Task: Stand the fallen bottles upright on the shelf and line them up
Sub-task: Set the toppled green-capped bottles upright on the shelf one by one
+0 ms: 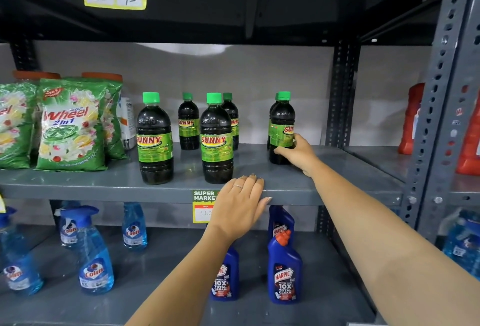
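Several dark Sunny bottles with green caps stand upright on the grey middle shelf [337,170]. Two stand at the front: one on the left [155,138] and one in the middle [217,141]. Two more stand behind them, one [188,122] further left than the other [232,118]. On the right, my right hand [296,153] is closed around the lower part of an upright bottle [281,125], with another bottle partly hidden just behind it. My left hand [240,202] rests flat on the shelf's front edge, fingers spread, holding nothing.
Green Wheel detergent bags [71,125] fill the shelf's left end. Blue Colin spray bottles [94,253] and Harpic bottles [284,268] stand on the shelf below. A slotted upright post [340,92] and red bottles [413,118] lie to the right. A price tag [204,206] hangs beside my left hand.
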Demonstrator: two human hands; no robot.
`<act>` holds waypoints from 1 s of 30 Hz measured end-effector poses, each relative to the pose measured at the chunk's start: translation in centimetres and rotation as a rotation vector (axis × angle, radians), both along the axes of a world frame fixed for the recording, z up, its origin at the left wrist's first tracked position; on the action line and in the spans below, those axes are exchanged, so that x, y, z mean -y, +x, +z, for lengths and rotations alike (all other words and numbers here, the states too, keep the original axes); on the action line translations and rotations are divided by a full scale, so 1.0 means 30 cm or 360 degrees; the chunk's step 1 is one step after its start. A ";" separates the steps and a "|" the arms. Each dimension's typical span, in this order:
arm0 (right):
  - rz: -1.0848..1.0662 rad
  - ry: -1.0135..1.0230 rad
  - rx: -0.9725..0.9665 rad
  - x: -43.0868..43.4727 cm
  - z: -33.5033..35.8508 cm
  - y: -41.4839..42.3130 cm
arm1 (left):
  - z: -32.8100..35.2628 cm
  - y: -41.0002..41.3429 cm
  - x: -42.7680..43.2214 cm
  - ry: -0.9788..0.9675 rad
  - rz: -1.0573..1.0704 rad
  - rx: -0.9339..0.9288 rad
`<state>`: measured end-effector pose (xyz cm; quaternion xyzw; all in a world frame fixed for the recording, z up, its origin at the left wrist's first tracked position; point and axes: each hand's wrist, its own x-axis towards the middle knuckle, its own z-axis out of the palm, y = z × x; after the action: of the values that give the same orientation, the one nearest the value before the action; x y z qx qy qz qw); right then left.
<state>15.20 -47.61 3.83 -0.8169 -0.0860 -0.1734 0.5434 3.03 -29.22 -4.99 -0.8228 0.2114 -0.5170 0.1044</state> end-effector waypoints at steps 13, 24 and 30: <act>-0.0012 -0.0011 -0.0074 -0.001 0.001 0.001 | -0.001 0.000 0.001 -0.0018 -0.0037 0.0082; -0.0247 -0.0283 0.0016 -0.015 0.014 -0.041 | 0.004 -0.008 0.002 -0.0016 -0.0022 0.0034; -0.0246 -0.0355 -0.0051 -0.016 0.036 -0.089 | 0.006 -0.018 0.003 -0.0011 -0.0015 -0.0012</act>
<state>12.54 -47.12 4.92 -0.8791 -0.0329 -0.1910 0.4355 2.48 -29.32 -4.80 -0.8242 0.2139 -0.5150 0.0984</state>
